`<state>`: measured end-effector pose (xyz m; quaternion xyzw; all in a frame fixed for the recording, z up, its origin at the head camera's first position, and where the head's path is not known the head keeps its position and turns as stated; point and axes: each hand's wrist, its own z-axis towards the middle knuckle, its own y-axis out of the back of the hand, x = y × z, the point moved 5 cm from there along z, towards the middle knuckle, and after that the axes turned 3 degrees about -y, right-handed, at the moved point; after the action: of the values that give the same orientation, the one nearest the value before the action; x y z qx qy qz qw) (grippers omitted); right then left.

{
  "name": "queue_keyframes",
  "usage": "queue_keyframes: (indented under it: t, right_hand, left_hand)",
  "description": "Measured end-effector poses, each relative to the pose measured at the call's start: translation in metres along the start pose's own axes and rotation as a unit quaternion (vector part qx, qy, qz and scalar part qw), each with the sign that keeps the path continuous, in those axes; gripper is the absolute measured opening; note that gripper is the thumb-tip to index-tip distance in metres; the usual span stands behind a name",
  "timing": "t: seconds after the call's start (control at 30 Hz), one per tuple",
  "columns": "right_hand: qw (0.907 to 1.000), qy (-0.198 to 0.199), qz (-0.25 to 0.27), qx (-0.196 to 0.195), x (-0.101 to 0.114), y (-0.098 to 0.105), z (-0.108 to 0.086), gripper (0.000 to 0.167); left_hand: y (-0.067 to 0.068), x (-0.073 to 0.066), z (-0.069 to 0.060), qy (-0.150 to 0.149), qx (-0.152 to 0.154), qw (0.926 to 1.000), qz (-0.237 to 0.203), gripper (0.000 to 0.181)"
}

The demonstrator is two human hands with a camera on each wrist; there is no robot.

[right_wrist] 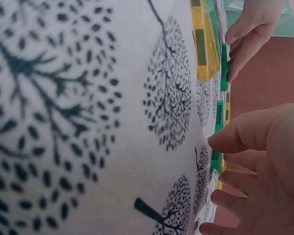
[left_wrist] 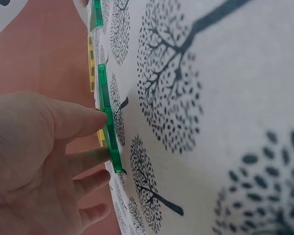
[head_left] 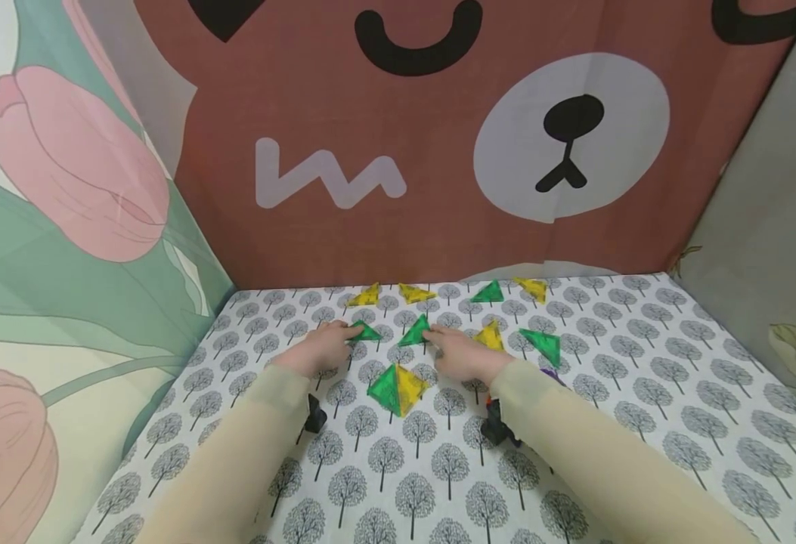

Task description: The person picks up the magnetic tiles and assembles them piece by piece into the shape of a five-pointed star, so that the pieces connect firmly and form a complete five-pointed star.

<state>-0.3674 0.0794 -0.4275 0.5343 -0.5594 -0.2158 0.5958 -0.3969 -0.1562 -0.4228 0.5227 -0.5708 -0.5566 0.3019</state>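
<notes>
Near the middle of the table, my left hand (head_left: 329, 347) pinches a green triangular magnetic tile (head_left: 367, 332) by its left side. The left wrist view shows the thumb on that green tile (left_wrist: 110, 132), with fingers behind it. My right hand (head_left: 460, 353) holds another green triangular tile (head_left: 414, 332) at its right edge, thumb and index finger on either side of it (right_wrist: 218, 117). A gap separates these two tiles. Closer to me, a green triangle (head_left: 385, 390) and a yellow triangle (head_left: 410, 389) lie edge to edge.
At the back lie yellow triangles (head_left: 366, 295) (head_left: 416, 293) (head_left: 532, 289) and a green one (head_left: 488, 292). Right of my right hand are a yellow triangle (head_left: 490, 336) and a green triangle (head_left: 543, 346). Printed cloth walls (head_left: 329, 242) border the tree-patterned tabletop (head_left: 411, 491).
</notes>
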Motion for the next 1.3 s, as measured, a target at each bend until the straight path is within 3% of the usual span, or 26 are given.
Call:
queue_keyframes:
  t: [0.43,0.7,0.93,1.17,1.3]
  right_hand:
    - [0.9998,-0.009,-0.017,0.002,0.002,-0.004,0.004,0.059]
    - [0.9998,-0.001,-0.019,-0.003,0.001,-0.005,0.004,0.058]
    - [0.9999,0.014,-0.01,0.0,0.003,-0.005,0.003,0.057]
    - [0.9998,0.014,-0.014,-0.001,0.005,-0.004,0.002,0.056]
    - [0.9999,0.012,-0.011,0.001,0.006,-0.003,0.0,0.057]
  left_hand:
    - [0.007,-0.013,-0.004,-0.004,0.01,0.9999,-0.003,0.054]
    - [0.003,-0.019,-0.003,0.002,0.021,0.9998,-0.002,0.052]
    - [0.004,-0.024,-0.006,-0.042,0.003,0.9977,0.053,0.049]
    - [0.001,-0.022,-0.008,-0.043,0.01,0.9972,0.06,0.052]
    - [-0.002,-0.027,-0.009,-0.059,0.001,0.9949,0.082,0.056]
